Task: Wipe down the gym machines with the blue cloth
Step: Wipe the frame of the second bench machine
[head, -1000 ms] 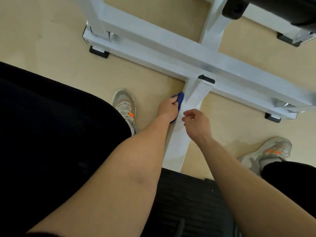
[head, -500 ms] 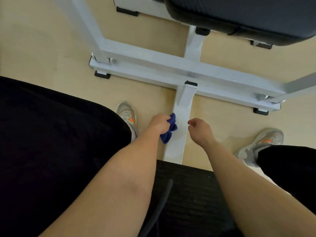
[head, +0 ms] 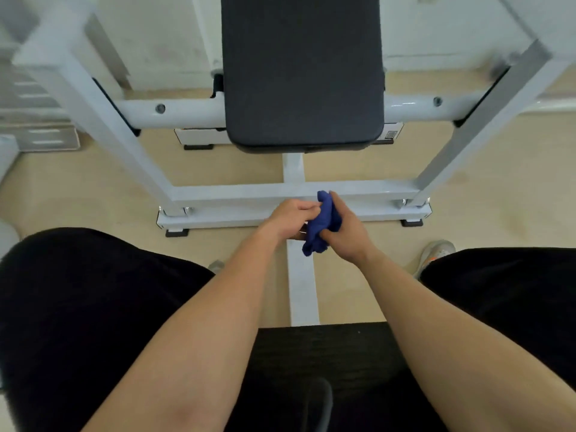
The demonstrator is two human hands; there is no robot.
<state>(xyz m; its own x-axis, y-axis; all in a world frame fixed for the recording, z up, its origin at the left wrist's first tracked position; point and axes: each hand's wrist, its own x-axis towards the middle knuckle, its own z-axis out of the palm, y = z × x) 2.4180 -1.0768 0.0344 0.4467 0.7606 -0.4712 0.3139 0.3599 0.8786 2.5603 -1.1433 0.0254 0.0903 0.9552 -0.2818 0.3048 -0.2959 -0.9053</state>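
Observation:
The blue cloth [head: 322, 224] is bunched up between both hands, held in the air above the white floor beam [head: 301, 285] of the gym machine. My right hand [head: 346, 227] grips the cloth from the right, fingers curled round it. My left hand [head: 290, 218] is at the cloth's left side with its fingers curled; its fingertips touch or pinch the cloth. The machine's white frame [head: 237, 191] crosses just beyond the hands, and its black pad [head: 302, 73] hangs above.
I sit on a black textured seat [head: 324, 353] with my legs in black shorts on either side. A sneaker [head: 434, 252] shows at the right on the tan floor. White slanted frame posts [head: 103, 120] rise at left and right. A white wall lies behind.
My view has lifted from the floor beam to the pad. The cloth left the beam, and my right hand, empty before, now grips it together with the left.

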